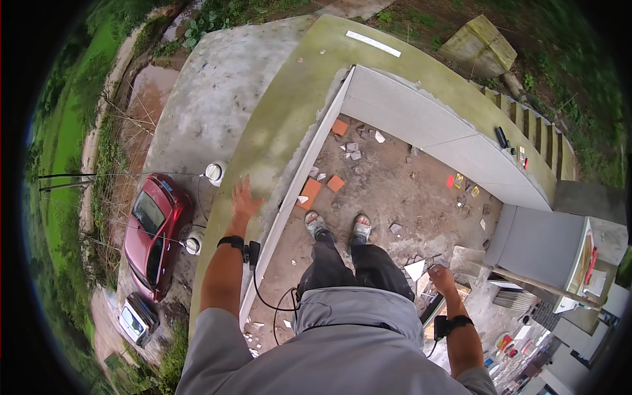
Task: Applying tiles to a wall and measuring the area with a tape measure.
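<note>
- Moss-green concrete ledge (289,99) curves from 8 o'clock through 12 to 3.
- Left hand (245,201) at 9 o'clock, fingers spread wide over the ledge; contact is hard to tell.
- Right hand (442,278) at 4 o'clock, curled narrow; I cannot tell whether it holds anything.
- White strip (373,43) on the ledge at 1 o'clock.
- Red car (143,240) beyond the ledge, between 8 and 9 o'clock.

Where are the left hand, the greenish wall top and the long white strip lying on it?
Left hand (244,203): head view, on the middle of the hand.
Greenish wall top (283,112): head view, on bare surface beyond the hand.
Long white strip (373,44): head view, midway along its length.
</note>
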